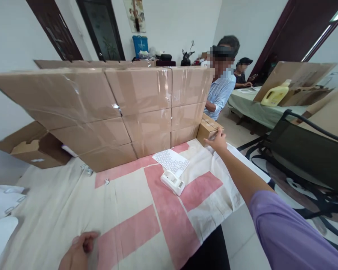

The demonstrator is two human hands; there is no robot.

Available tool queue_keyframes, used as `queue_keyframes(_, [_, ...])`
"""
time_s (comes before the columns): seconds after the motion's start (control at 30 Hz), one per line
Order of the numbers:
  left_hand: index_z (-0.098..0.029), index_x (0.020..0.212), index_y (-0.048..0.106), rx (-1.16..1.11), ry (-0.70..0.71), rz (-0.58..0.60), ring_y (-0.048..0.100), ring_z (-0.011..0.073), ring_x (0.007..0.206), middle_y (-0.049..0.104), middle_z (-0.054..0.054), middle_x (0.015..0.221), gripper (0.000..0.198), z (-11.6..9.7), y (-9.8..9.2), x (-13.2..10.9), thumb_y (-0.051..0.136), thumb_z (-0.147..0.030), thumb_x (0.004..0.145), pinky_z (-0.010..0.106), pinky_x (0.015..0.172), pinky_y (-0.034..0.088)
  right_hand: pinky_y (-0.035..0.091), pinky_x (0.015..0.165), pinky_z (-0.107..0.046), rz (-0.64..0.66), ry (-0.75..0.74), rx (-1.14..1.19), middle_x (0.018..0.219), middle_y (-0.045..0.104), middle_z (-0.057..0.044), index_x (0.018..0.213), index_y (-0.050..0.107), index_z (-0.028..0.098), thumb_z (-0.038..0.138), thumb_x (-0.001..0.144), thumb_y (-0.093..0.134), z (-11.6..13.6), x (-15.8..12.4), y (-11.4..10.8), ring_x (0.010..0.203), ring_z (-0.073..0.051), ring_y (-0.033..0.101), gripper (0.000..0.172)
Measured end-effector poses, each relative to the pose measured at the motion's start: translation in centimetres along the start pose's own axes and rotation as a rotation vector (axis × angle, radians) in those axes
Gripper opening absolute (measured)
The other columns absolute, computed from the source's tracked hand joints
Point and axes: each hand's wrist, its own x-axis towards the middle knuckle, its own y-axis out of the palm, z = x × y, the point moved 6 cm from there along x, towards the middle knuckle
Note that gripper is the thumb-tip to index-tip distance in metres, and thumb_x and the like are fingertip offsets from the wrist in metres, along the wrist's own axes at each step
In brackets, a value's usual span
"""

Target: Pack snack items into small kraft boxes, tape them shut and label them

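Observation:
My right hand (217, 141) reaches out to a small cardboard box (204, 131) at the right end of the box wall. Its thumb and fingers are spread across the box's near end and grip it. Three rows of taped cardboard boxes (146, 90) form a wall across the table, and the small box sits beside the bottom row. At the lower left, my left hand (78, 250) rests by the tablecloth with its fingers curled in and nothing visible in them. Between the hands lie a white tape dispenser (172, 182) and a printed sheet of labels (171, 162).
An open carton (41, 150) stands at the left end of the wall. Behind the boxes is a person in a light blue shirt (221, 92). Another table on the right holds a yellow jug (275, 94). A dark folding chair (307, 150) stands at the right.

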Motion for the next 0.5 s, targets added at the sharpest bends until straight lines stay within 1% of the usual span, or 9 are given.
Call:
queue_keyframes(0.07, [-0.025,0.073,0.070,0.049,0.026,0.118,0.059,0.0264,0.070,0.059,0.002,0.064,0.042,-0.5,0.2,-0.1,0.040,-0.048,0.089,0.039,0.076,0.046,0.047,0.097,-0.051,0.097,0.011,-0.068,0.137,0.048,-0.024,0.161,0.014,0.024,0.056,0.066,0.084,-1.2,-1.7,0.0,0.118,-0.040,0.062,0.123])
queue_keyframes(0.1, [-0.025,0.075,0.070,0.046,0.041,0.148,0.059,0.0265,0.071,0.059,0.002,0.064,0.045,-0.7,0.3,-0.2,0.036,-0.049,0.091,0.039,0.076,0.045,0.047,0.097,-0.051,0.124,0.015,-0.079,0.136,0.049,-0.024,0.160,0.020,0.024,0.057,0.067,0.082,-1.8,-3.1,-0.1,0.118,-0.039,0.063,0.117])
queue_keyframes(0.17, [-0.024,0.075,0.069,-0.028,0.051,0.160,0.057,0.0257,0.069,0.055,0.002,0.062,0.053,-1.3,0.4,-0.6,0.031,-0.055,0.093,0.038,0.075,0.043,0.049,0.095,-0.051,0.095,0.015,-0.066,0.135,0.051,-0.023,0.156,0.035,0.025,0.060,0.080,0.067,-2.8,-6.5,-0.6,0.113,-0.038,0.065,0.090])
queue_keyframes(0.2, [-0.023,0.073,0.069,-0.082,0.045,0.166,0.055,0.0247,0.067,0.053,0.002,0.060,0.057,-1.7,0.4,-0.9,0.030,-0.060,0.093,0.037,0.073,0.043,0.049,0.095,-0.051,0.059,0.008,-0.055,0.135,0.050,-0.023,0.156,0.037,0.024,0.058,0.087,0.057,-3.0,-8.1,-0.9,0.112,-0.037,0.066,0.079])
queue_keyframes(0.3, [-0.020,0.066,0.066,-0.289,-0.005,0.205,0.047,0.0195,0.058,0.046,0.000,0.054,0.066,-2.9,0.0,-1.0,0.034,-0.074,0.085,0.034,0.064,0.040,0.050,0.093,-0.053,-0.032,-0.060,-0.007,0.134,0.049,-0.024,0.154,0.040,0.017,0.053,0.092,0.042,-2.4,-11.6,-1.2,0.108,-0.036,0.065,0.072])
queue_keyframes(0.33, [-0.019,0.066,0.066,-0.365,-0.029,0.231,0.044,0.0173,0.054,0.044,-0.001,0.052,0.065,-3.4,-0.5,-0.6,0.040,-0.077,0.081,0.032,0.059,0.037,0.051,0.093,-0.054,-0.067,-0.113,0.028,0.128,0.052,-0.022,0.152,0.045,0.017,0.053,0.091,0.042,-1.4,-12.0,-1.2,0.102,-0.035,0.066,0.071])
queue_keyframes(0.4, [-0.017,0.071,0.066,-0.518,-0.069,0.264,0.035,0.0126,0.048,0.043,-0.004,0.051,0.058,-4.3,-2.2,1.3,0.054,-0.074,0.074,0.027,0.049,0.027,0.052,0.089,-0.055,-0.166,-0.290,0.154,0.117,0.056,-0.018,0.141,0.057,0.018,0.054,0.086,0.049,2.1,-12.4,-1.3,0.082,-0.031,0.064,0.066])
queue_keyframes(0.43, [-0.017,0.074,0.065,-0.570,-0.066,0.235,0.033,0.0109,0.046,0.044,-0.005,0.052,0.054,-4.8,-3.6,2.7,0.058,-0.070,0.073,0.026,0.047,0.024,0.053,0.087,-0.054,-0.195,-0.390,0.214,0.113,0.057,-0.016,0.134,0.062,0.019,0.055,0.084,0.052,4.7,-12.7,-1.2,0.073,-0.027,0.061,0.062])
queue_keyframes(0.5, [-0.017,0.078,0.064,-0.638,-0.040,0.128,0.033,0.0086,0.048,0.047,-0.005,0.058,0.044,-5.5,-6.7,6.6,0.065,-0.060,0.071,0.024,0.047,0.023,0.056,0.079,-0.050,-0.180,-0.592,0.304,0.110,0.058,-0.014,0.123,0.067,0.020,0.054,0.084,0.055,11.3,-14.1,-0.7,0.064,-0.021,0.055,0.053])
